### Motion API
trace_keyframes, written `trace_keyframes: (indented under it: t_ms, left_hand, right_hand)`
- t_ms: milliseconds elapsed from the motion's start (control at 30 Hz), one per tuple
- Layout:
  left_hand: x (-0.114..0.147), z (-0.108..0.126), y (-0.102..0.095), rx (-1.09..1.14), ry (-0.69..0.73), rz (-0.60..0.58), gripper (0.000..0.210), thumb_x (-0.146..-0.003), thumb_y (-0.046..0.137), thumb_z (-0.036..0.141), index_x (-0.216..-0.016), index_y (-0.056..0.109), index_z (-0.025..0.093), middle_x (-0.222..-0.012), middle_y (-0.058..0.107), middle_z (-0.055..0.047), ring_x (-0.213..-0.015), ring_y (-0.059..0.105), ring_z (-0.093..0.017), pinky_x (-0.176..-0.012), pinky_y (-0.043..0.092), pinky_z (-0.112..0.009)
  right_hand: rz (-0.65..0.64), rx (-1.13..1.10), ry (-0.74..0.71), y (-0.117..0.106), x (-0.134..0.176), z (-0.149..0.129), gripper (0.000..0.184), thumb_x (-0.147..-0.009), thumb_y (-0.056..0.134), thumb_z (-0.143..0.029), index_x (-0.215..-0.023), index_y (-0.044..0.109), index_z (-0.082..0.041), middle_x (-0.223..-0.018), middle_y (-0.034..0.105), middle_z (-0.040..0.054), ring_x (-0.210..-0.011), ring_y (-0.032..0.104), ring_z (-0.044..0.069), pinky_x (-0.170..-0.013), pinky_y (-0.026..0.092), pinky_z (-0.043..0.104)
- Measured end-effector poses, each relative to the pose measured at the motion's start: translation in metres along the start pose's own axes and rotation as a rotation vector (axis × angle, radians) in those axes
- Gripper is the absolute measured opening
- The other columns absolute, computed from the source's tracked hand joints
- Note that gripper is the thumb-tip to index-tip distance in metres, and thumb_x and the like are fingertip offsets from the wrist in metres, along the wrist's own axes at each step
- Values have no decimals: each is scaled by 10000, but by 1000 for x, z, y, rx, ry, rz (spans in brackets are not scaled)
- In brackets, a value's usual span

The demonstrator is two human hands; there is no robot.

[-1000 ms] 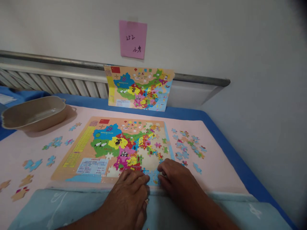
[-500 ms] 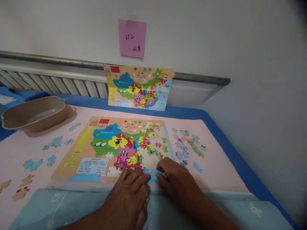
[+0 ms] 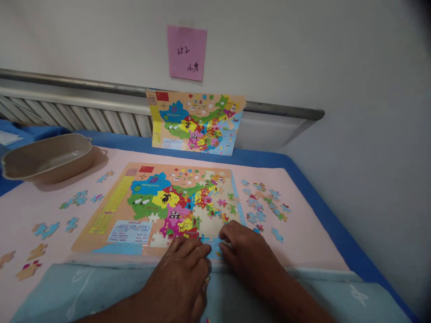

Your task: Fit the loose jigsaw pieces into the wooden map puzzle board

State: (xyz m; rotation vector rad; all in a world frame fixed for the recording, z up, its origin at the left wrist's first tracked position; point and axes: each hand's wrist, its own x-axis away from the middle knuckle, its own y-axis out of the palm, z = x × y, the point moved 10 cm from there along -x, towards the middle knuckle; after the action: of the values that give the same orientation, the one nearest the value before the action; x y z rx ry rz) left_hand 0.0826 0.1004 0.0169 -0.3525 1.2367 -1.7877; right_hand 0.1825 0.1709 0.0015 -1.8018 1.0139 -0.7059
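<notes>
A jigsaw puzzle (image 3: 117, 188) of a colourful map lies on the pink cloth, partly filled, with bare cream backing showing on its right side and at a few gaps lower left. My left hand (image 3: 182, 273) lies palm down over its bottom edge, fingers laid side by side on the pieces. My right hand (image 3: 245, 251) is at the lower right edge, index finger and thumb curled against a light blue puzzle piece (image 3: 217, 246) there. The fingers partly hide that piece. The two hands are close but apart.
Loose pieces lie right (image 3: 266, 202) and left (image 3: 47, 229) of the puzzle. A beige basin (image 3: 50, 157) stands at far left. An upright picture of the full map (image 3: 198, 121) leans by the wall rail (image 3: 283, 110), below a pink note (image 3: 186, 54).
The right hand's fingers have shifted very slightly at the lower right edge. The left hand stays in place, and the view has moved a little.
</notes>
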Motion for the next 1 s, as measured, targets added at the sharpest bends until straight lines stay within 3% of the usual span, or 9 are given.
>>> trace_keyframes:
  t_ms: [267, 500, 1000]
  left_hand:
    - [0, -1, -1, 23, -8, 44, 162, -804, 528, 123, -935, 600, 186, -1269, 681, -53, -1160, 583, -282, -1020, 400, -531]
    - [0, -3, 2, 29, -20, 15, 149, -814, 536, 139, -941, 597, 189, -1273, 672, -51, -1163, 570, -283, -1019, 398, -537]
    - [1, -6, 3, 47, -27, 61, 185, -791, 520, 129, -943, 598, 198, -1259, 676, -36, -1146, 572, -286, -1002, 396, -535]
  right_hand:
    - [-14, 36, 9, 2, 0, 1, 147, -834, 636, -52, -818, 575, -185, -853, 609, 16, -791, 536, 182, -706, 334, 291]
    - [-60, 45, -8, 0, -1, -2, 156, -887, 589, -61, -788, 601, -181, -841, 623, 28, -810, 548, 187, -738, 362, 294]
    - [-25, 57, 10, -2, 1, 0, 139, -877, 637, -61, -807, 612, -179, -860, 633, 24, -823, 547, 193, -749, 359, 305]
